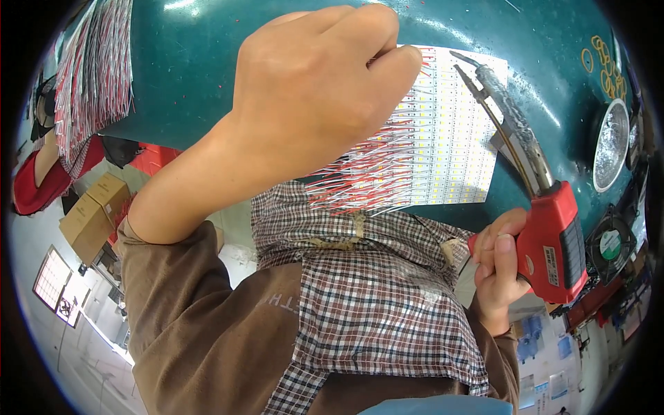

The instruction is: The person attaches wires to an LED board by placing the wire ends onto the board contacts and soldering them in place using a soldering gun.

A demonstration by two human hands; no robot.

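A white sheet of LED strip boards (456,131) with rows of yellow chips lies on the green table. Along its left side many red and white wires (366,180) stick out toward me. Over the sheet's far left corner my left hand (318,76) is closed, thumb pressed against the fingers; what it pinches, if anything, is hidden beneath. My right hand (501,259) grips a red soldering gun (553,242) at the right. Its metal tip (465,59) reaches above the sheet's far right part, beside a thin feed tube, apart from my left hand.
At the far left hangs a thick bundle of red and white wires (97,76), with another person's arm (47,159) near it. Right on the green table (187,62) are a round metal dish (611,145) and several yellow rubber bands (609,69). A small black fan (610,243) stands nearer.
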